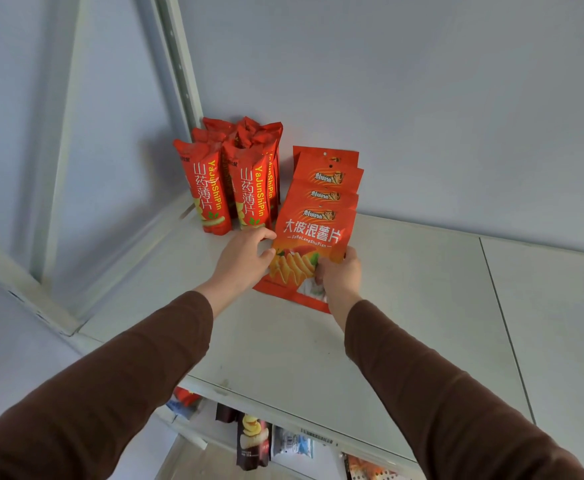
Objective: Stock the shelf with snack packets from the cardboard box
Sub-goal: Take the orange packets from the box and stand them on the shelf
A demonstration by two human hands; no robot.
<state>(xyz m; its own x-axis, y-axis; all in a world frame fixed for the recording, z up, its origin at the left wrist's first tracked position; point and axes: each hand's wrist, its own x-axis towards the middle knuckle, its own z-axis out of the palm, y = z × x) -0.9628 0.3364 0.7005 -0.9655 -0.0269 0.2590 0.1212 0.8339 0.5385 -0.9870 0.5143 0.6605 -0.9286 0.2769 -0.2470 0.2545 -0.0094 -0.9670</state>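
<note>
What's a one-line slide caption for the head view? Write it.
Both hands, left and right, set a flat orange packet before its row on the shelf, beside upright red packets.

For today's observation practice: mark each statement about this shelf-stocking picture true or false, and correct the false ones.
1. Both hands hold the front flat packet. True: left hand, right hand.
2. The tall packets lie flat. False: they stand upright in the shelf's back corner.
3. The flat packets stand right of the tall ones. True.
4. The shelf is wooden and brown. False: it is pale and smooth.
5. Both sleeves are brown. True.
</note>
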